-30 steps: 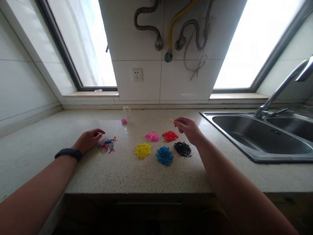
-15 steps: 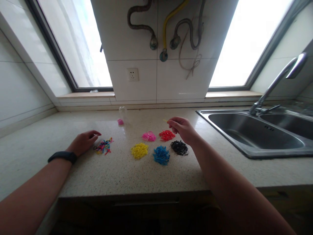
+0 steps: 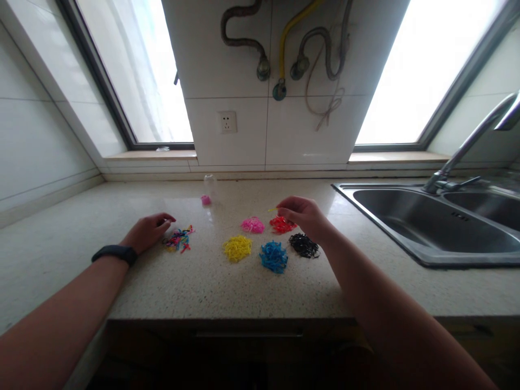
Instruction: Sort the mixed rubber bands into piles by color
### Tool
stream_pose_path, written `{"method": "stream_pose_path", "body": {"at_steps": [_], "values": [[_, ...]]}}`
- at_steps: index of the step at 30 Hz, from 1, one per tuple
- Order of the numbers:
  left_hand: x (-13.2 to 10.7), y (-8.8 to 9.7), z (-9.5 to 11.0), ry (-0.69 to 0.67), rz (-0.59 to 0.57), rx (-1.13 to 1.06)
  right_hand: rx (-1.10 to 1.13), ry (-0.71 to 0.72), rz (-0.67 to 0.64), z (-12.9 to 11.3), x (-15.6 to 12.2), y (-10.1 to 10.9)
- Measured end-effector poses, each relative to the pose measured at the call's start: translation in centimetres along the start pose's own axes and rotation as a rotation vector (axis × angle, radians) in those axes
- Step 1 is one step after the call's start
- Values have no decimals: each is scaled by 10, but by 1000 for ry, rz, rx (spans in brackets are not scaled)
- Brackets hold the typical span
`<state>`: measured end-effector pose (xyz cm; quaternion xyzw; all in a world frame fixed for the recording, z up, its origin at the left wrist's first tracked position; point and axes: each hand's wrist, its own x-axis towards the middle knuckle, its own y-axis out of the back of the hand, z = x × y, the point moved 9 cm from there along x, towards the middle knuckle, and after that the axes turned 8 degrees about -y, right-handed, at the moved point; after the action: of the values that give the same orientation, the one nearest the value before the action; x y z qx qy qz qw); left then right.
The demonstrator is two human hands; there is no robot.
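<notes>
On the speckled countertop [image 3: 203, 281] lie sorted heaps of small rubber bands: pink [image 3: 252, 225], red [image 3: 281, 225], yellow [image 3: 237, 248], blue [image 3: 273, 256] and black [image 3: 304, 245]. A mixed-colour heap [image 3: 179, 239] lies further left. My right hand [image 3: 305, 215] hovers above the red heap, its fingers pinched on a thin yellow band [image 3: 272, 209]. Beside the mixed heap rests my left hand [image 3: 148, 231], fingers curled with the tips touching the heap's edge. A black band is on that wrist.
A clear small bottle [image 3: 209, 185] and its pink cap [image 3: 206, 200] stand behind the heaps. A steel double sink [image 3: 430, 227] with a faucet [image 3: 467, 146] fills the right side. Tiled wall with an outlet [image 3: 227, 122] and hoses stands behind; windows flank it.
My right hand has drifted left and down with the yellow band, from behind the red heap to just over it. The left hand has stayed by the mixed heap.
</notes>
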<state>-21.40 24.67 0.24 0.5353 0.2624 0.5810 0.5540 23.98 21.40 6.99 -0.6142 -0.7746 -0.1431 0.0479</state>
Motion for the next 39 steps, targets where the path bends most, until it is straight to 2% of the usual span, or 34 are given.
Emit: {"method": "stream_pose_path", "body": {"at_steps": [5,10,14,26,29,33,36,39], "values": [[-1,2,6,-10,2,-1,-199,39,-101,1,-7,-31],[1,0,7,-12,-6,5,-557,193,-150,-6,-14,-68],[2,-1,8,-23,-11,0,-759,330,-209,-13,-18,-96],[1,-1,13,-24,-10,-9,-1055,405,-245,-9,-8,-143],[2,-1,12,-22,-4,-13,-1082,395,-226,-10,-8,-139],[2,-1,12,-30,-3,-18,-1054,378,-152,-16,-8,-116],[1,-1,13,-35,-5,-24,-1026,355,-57,-20,-6,-85],[1,-1,13,-40,-7,-33,-974,320,78,-23,-4,-44]]}}
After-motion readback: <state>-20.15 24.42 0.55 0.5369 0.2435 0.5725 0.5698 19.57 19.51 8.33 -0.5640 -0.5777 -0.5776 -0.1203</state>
